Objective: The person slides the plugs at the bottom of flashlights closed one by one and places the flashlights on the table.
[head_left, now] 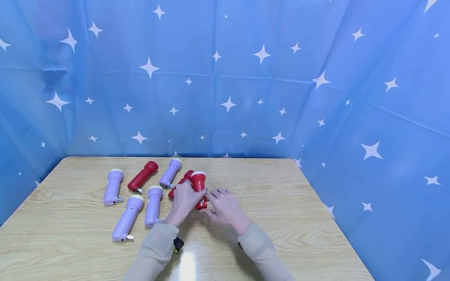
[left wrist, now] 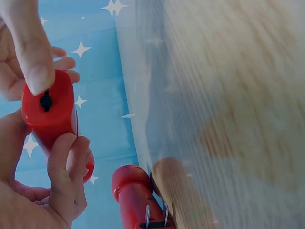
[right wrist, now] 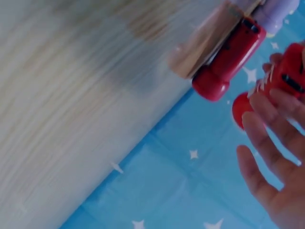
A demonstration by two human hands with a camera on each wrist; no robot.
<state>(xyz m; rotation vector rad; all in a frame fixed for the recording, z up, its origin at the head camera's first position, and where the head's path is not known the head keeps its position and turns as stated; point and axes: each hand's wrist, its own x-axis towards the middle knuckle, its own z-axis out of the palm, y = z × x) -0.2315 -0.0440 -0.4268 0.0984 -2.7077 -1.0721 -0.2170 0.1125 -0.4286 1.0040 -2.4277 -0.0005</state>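
The left hand point(left wrist: 61, 191) gripped a red flashlight point(left wrist: 52, 121), and the right hand point(left wrist: 31, 47) set its thumb beside a black slot point(left wrist: 46, 101) in the end. Nearby on the desk point(left wrist: 238, 95), a second red flashlight point(left wrist: 129, 195) showed two metal prongs point(left wrist: 147, 217).

A white glare patch marks the softly shadowed tabletop point(head_left: 281, 210).

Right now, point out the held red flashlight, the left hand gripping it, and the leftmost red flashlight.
Held red flashlight point(head_left: 199, 185): head view, on its barrel.
Left hand point(head_left: 183, 200): head view, on the back of the hand.
Leftmost red flashlight point(head_left: 141, 178): head view, middle of its barrel.
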